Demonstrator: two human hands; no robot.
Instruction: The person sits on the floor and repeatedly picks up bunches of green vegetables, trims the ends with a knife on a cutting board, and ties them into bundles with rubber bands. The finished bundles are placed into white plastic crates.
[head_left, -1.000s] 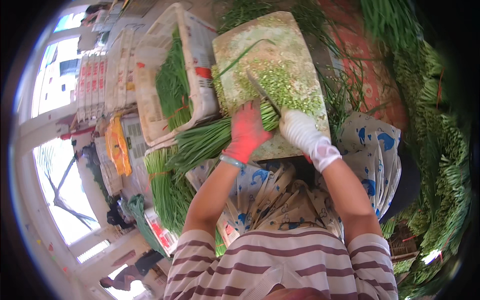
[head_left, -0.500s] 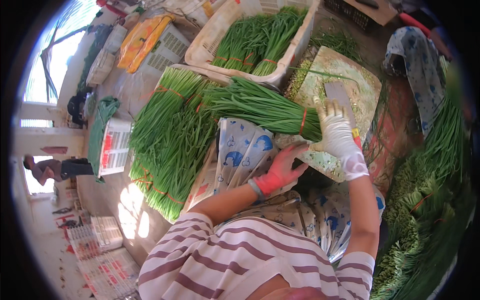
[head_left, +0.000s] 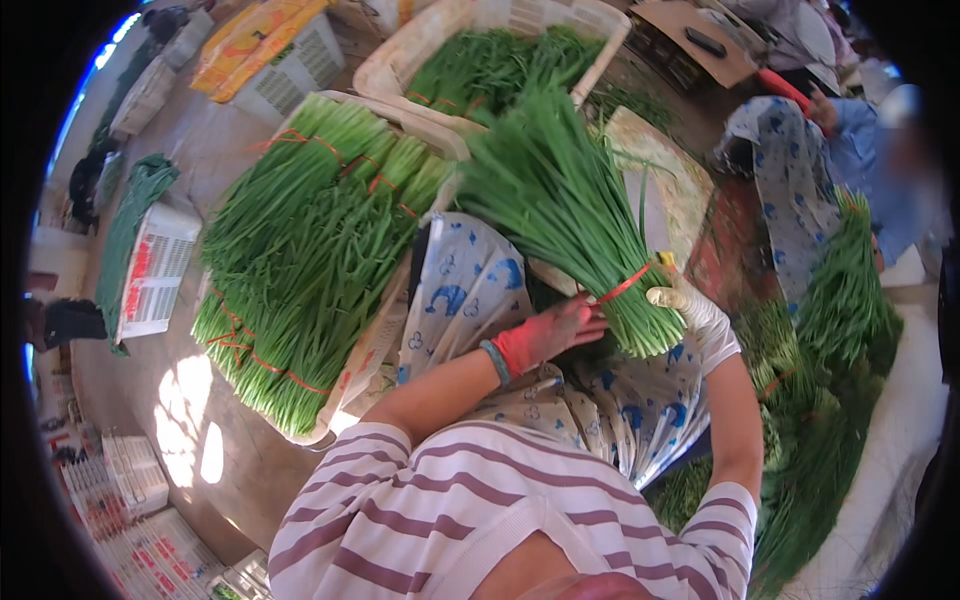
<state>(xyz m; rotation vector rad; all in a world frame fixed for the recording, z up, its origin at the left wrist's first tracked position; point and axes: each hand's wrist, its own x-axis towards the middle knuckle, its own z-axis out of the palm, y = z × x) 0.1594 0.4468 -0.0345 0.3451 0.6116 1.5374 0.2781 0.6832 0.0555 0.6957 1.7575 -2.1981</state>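
A thick bundle of green chives (head_left: 570,200) slants above my lap, its leaves pointing up and left. A red band ties it near the pale cut ends. My right hand (head_left: 700,315), in a white glove, grips the cut end from the right, thumb in front. My left hand (head_left: 548,338), in a red glove, is at the left of that end with fingers stretched out, their tips against or just beside the band. Behind the bundle lies a stained board (head_left: 685,185) with a flat blade (head_left: 655,212) on it, partly hidden.
Banded chives (head_left: 310,230) fill a crate at my left. Another white crate (head_left: 400,90) holds more bundles at the far side. Loose chives (head_left: 790,450) heap up at my right, where a person in blue sleeves (head_left: 860,140) sits. A box with a dark object (head_left: 705,40) stands far right.
The chive bundle has come up off the board and tilted, its leaves swinging upward and its cut end toward me. My right hand has moved from spread fingers to a grip. The view has shifted.
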